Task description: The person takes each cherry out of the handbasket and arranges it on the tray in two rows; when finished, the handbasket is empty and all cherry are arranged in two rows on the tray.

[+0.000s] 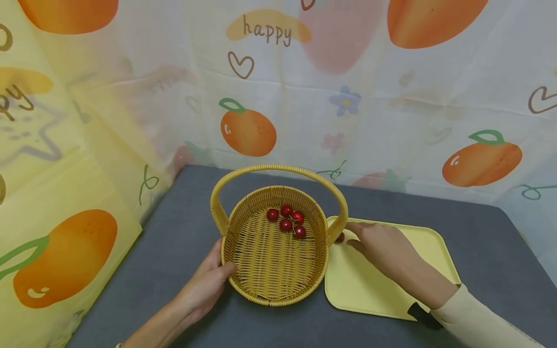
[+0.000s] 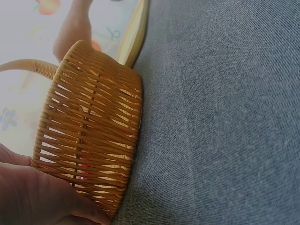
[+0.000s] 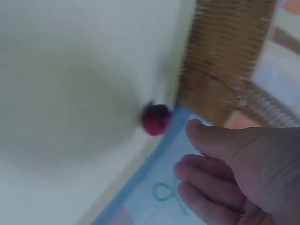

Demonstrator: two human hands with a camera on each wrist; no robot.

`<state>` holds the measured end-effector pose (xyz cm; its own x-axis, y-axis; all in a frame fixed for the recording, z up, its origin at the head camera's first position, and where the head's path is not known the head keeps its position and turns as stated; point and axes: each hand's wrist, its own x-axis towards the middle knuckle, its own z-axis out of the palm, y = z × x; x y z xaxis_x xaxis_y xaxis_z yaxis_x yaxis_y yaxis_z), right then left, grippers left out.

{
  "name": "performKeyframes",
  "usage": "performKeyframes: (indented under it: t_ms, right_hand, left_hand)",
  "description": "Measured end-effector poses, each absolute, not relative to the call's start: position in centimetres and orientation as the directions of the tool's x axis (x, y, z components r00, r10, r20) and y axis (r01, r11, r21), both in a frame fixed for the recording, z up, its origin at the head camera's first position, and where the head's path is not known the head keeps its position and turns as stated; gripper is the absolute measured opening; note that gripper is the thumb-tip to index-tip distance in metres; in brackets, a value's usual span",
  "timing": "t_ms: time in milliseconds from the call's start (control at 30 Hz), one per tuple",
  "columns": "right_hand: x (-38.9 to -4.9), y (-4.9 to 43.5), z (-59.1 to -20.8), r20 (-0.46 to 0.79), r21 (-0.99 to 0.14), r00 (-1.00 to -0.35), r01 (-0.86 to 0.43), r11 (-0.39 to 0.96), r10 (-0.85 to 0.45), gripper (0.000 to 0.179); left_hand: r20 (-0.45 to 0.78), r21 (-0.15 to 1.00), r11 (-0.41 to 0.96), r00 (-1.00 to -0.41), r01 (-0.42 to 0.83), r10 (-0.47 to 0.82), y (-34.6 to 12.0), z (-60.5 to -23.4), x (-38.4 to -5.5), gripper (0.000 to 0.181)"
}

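A round yellow wicker basket (image 1: 271, 278) with a tall arched handle stands on the table, and several red cherries (image 1: 285, 225) lie in its far right part. My left hand (image 1: 209, 285) grips the basket's left rim, thumb over the edge and fingers against the outer wall. To the right, a single cherry (image 1: 341, 238) rests on the far left corner of a pale yellow tray (image 1: 378, 297). Over that corner my right hand (image 1: 387, 251) reaches in with thumb and fingers apart. In the right wrist view a gap shows between the fingertips and the cherry (image 3: 156, 120).
A dark grey cloth (image 1: 174, 241) covers the table. Printed curtains (image 1: 287, 121) with oranges and hearts hang along the back and left sides. The basket's right side overlaps the tray's left edge in the head view. A black strap (image 1: 424, 316) shows by the right sleeve.
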<state>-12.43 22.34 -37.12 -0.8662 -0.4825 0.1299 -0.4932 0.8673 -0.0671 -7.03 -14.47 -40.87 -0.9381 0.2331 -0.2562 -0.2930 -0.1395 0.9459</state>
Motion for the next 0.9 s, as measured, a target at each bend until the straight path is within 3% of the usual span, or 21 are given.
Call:
performKeyframes:
  t_ms: [200, 300, 400, 533, 900]
  right_hand:
    - [-8.8, 22.2, -34.6, 0.194, -0.066, -0.845, -0.517, 0.853, -0.498, 0.037]
    - [-7.0, 21.9, -33.7, 0.290, -0.047, -0.780, -0.590, 0.806, -0.554, 0.036]
    - [-5.9, 21.3, -33.2, 0.377, -0.032, -0.697, -0.668, 0.744, -0.610, 0.023]
    - [-5.5, 19.8, -32.5, 0.427, -0.037, -0.629, -0.730, 0.683, -0.650, 0.025]
    - [-8.2, 14.6, -31.6, 0.222, -0.109, -0.705, -0.704, 0.702, -0.673, 0.030]
  left_hand:
    - [-0.259, 0.945, -0.137, -0.936, -0.297, 0.239, -14.6, -41.0, -7.1, 0.088]
    - [-0.260, 0.946, -0.132, -0.936, -0.297, 0.238, -14.5, -41.0, -7.1, 0.089]
    - [-0.261, 0.946, -0.130, -0.936, -0.296, 0.236, -14.5, -41.1, -7.1, 0.089]
    - [-0.257, 0.948, -0.129, -0.938, -0.291, 0.233, -14.5, -41.0, -7.1, 0.089]
    - [-0.260, 0.948, -0.123, -0.938, -0.293, 0.228, -14.4, -40.9, -7.0, 0.089]
